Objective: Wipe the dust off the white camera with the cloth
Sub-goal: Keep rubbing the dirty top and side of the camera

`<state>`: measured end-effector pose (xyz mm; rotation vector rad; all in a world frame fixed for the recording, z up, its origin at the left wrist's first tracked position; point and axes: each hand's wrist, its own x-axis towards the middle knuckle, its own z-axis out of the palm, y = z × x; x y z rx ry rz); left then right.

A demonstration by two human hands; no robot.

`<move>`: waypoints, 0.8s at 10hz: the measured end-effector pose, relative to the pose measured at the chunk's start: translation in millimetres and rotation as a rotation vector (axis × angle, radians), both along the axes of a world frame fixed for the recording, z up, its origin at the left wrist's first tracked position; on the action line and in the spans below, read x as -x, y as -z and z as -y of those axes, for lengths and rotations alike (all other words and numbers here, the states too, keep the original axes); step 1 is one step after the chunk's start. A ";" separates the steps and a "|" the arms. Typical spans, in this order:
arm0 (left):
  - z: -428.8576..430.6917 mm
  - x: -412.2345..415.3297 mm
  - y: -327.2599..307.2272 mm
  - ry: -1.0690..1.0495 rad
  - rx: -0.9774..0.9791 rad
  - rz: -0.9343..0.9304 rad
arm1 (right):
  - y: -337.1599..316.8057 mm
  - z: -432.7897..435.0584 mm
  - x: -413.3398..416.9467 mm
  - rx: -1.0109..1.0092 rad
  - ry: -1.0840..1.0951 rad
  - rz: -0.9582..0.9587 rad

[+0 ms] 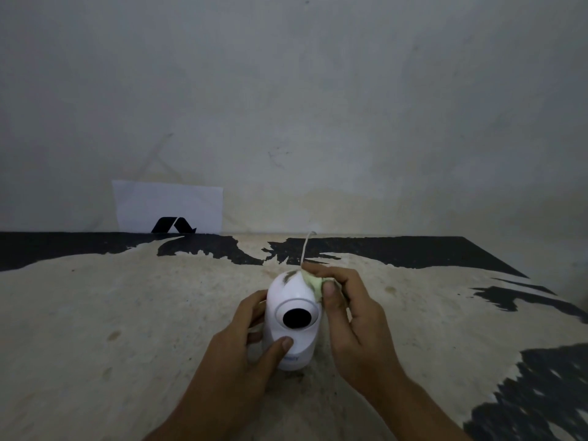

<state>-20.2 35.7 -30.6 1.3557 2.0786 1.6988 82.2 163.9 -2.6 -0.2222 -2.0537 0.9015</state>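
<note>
The white camera stands upright on the worn table, its round black lens facing me. Dark dust marks show on its top left. My left hand grips its base, thumb across the front below the lens. My right hand pinches a small pale yellow-green cloth and presses it against the camera's upper right side. A thin white cable runs from behind the camera toward the wall.
The table has a beige surface with peeling black patches at the back and right. A white sheet of paper with a black mark leans against the grey wall at the back left. The table's right edge slopes away.
</note>
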 end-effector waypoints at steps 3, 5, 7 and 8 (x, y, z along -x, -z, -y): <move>-0.7 -0.1 0.0 -0.013 0.006 0.002 | 4.2 3.6 -8.2 -0.106 0.068 -0.046; 0.2 -1.9 -3.6 -0.018 0.004 0.019 | 7.5 6.7 -8.0 -0.012 0.050 -0.090; 0.6 -3.8 -5.1 -0.055 0.010 0.071 | 13.5 14.5 -6.9 -0.321 0.062 -0.123; -1.5 -4.3 -7.6 -0.086 0.056 0.052 | 18.2 16.9 -3.7 -0.282 0.102 -0.162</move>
